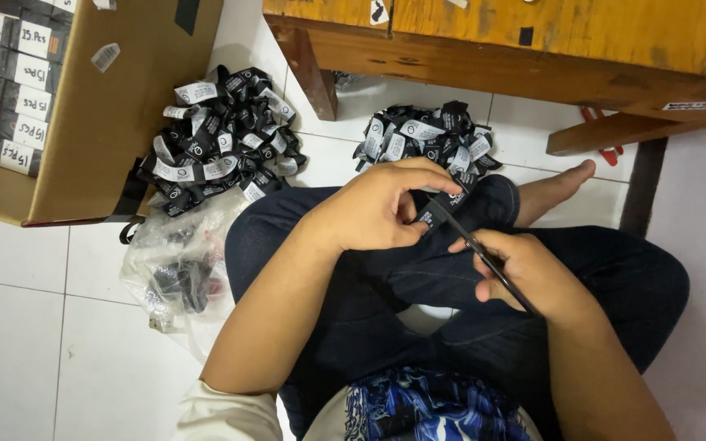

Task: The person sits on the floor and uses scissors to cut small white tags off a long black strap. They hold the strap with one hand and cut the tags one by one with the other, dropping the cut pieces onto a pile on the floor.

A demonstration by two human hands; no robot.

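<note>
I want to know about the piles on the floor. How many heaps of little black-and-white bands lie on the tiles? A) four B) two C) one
B: one heap of bands lies beside the cardboard box, and a second heap lies by the wooden table leg, above the person's knees.

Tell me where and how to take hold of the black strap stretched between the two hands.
Pinch the black strap on its bare middle run, flat faces between thumb and finger, coming from above. It lies taut and diagonal between the left hand and right hand, over the legs, so only the upper side is open; both ends are already held.
</note>
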